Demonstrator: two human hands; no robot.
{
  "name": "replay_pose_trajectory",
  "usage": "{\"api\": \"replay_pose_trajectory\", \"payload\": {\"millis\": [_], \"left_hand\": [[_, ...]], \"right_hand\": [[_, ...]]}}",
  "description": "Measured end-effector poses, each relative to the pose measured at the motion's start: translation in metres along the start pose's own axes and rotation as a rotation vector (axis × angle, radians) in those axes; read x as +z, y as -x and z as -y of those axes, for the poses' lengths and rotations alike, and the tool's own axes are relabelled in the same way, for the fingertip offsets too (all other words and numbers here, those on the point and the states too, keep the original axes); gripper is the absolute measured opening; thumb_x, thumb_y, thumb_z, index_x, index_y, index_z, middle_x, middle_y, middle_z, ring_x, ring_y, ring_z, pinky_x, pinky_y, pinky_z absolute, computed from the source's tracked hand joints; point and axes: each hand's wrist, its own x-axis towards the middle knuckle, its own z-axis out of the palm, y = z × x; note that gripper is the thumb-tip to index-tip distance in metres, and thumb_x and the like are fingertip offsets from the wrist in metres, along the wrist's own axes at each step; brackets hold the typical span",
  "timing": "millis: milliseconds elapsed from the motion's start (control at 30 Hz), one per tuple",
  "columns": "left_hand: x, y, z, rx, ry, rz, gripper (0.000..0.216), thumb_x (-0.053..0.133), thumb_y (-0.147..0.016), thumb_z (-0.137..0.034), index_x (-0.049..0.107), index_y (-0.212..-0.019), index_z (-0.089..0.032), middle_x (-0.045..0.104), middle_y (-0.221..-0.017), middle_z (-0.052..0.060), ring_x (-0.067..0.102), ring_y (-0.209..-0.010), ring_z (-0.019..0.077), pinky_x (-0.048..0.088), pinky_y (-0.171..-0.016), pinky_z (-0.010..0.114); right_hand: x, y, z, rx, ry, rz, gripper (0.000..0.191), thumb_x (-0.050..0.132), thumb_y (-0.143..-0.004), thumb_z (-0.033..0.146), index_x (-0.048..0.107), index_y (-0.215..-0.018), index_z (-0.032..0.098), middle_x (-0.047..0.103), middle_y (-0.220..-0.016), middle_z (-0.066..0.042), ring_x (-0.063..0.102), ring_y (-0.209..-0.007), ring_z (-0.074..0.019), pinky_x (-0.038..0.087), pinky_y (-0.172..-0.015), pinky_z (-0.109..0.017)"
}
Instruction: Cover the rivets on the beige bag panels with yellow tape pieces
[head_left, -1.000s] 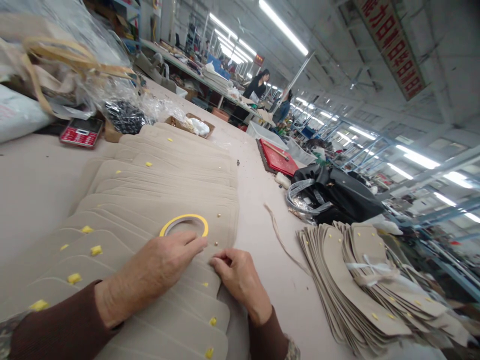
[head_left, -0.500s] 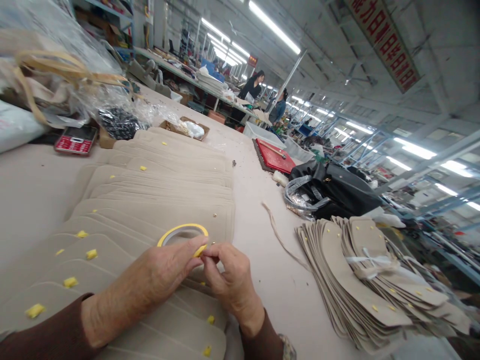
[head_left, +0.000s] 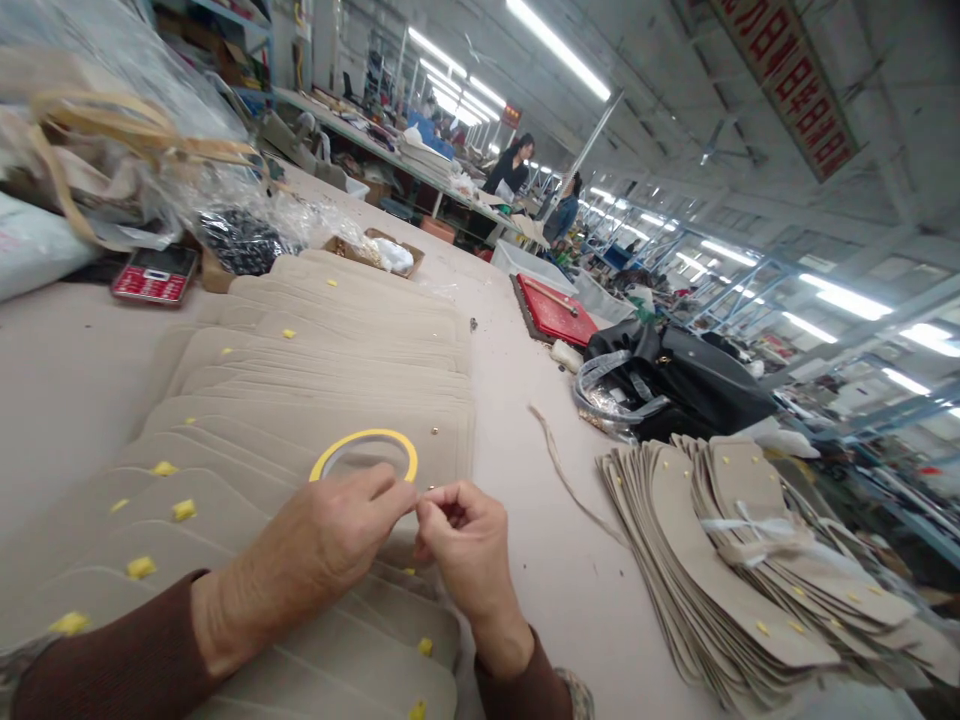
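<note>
A roll of yellow tape (head_left: 407, 446) is held in my left hand (head_left: 330, 540), its ring standing out above the fingers. My right hand (head_left: 472, 545) is closed in a pinch, thumb against forefinger, right beside the left fingertips. What lies in that pinch is too small to make out. Beneath both hands spread overlapping beige panels (head_left: 315, 412) in a fanned row. Small yellow tape pieces (head_left: 184, 510) stick to several of them, and a small metal stud (head_left: 435, 431) shows on one panel near the right edge.
Tied stacks of beige panels (head_left: 712, 570) lie at the right. Behind them sit a black handbag (head_left: 697, 380) and a red board (head_left: 555, 310). A thin beige strip (head_left: 559, 465) lies on the table. A red device (head_left: 156, 277) and plastic-wrapped goods (head_left: 244, 240) are at the left.
My left fingers have curled in and shifted along the tape roll, so more of its ring shows. My right hand has moved slightly right, its fingers more closed.
</note>
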Motion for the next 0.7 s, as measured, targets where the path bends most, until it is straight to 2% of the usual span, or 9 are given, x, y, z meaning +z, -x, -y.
{"api": "replay_pose_trajectory", "payload": {"millis": [67,167,333,433,533,700], "left_hand": [[0.000,-0.001,-0.003,0.013,-0.013,-0.024,0.028,0.035,-0.097,-0.008,0.056,-0.084,-0.021,0.049,-0.074,-0.001,0.044,-0.060,0.0154,0.030,-0.055,0.029],[0.003,-0.002,0.000,-0.022,-0.087,0.006,0.025,0.039,-0.098,-0.009,0.055,-0.083,-0.020,0.051,-0.075,0.000,0.046,-0.063,0.0161,0.031,-0.058,0.029],[0.014,-0.003,0.013,-0.099,-0.226,0.244,0.017,0.051,-0.091,-0.004,0.060,-0.091,-0.019,0.061,-0.088,0.006,0.053,-0.081,0.0242,0.041,-0.074,0.036],[0.017,-0.002,0.015,-0.118,-0.217,0.299,0.014,0.055,-0.090,-0.007,0.060,-0.090,-0.020,0.061,-0.089,0.006,0.052,-0.082,0.0264,0.041,-0.076,0.040],[0.017,-0.001,0.013,-0.130,-0.193,0.321,0.014,0.056,-0.089,-0.006,0.060,-0.089,-0.020,0.061,-0.088,0.005,0.051,-0.081,0.0259,0.040,-0.075,0.040],[0.014,-0.003,0.011,-0.150,-0.170,0.351,0.017,0.055,-0.088,-0.004,0.060,-0.088,-0.020,0.061,-0.088,0.005,0.051,-0.081,0.0254,0.039,-0.075,0.039]], "right_hand": [[-0.005,-0.009,-0.004,0.147,-0.070,-0.037,0.013,0.061,-0.071,0.030,0.063,-0.066,0.018,0.059,-0.048,0.004,0.053,-0.040,-0.0113,0.043,-0.040,-0.020],[-0.017,-0.022,-0.015,0.252,-0.055,-0.046,0.017,0.065,-0.066,0.034,0.063,-0.066,0.017,0.059,-0.048,0.003,0.052,-0.039,-0.0106,0.042,-0.038,-0.019],[-0.030,-0.032,-0.035,0.268,0.003,0.085,0.026,0.067,-0.072,0.039,0.070,-0.074,0.014,0.062,-0.054,0.002,0.044,-0.039,-0.0060,0.035,-0.038,-0.016],[-0.030,-0.032,-0.039,0.280,0.013,0.117,0.029,0.067,-0.074,0.041,0.071,-0.077,0.013,0.062,-0.055,0.002,0.043,-0.039,-0.0059,0.034,-0.039,-0.017],[-0.029,-0.030,-0.035,0.232,0.084,0.129,0.025,0.066,-0.077,0.038,0.072,-0.076,0.014,0.063,-0.056,0.001,0.047,-0.043,-0.0079,0.036,-0.044,-0.019],[-0.021,-0.022,-0.026,0.021,0.326,0.160,0.018,0.061,-0.081,0.027,0.072,-0.070,0.017,0.068,-0.060,0.000,0.059,-0.056,-0.0133,0.044,-0.056,-0.023]]}}
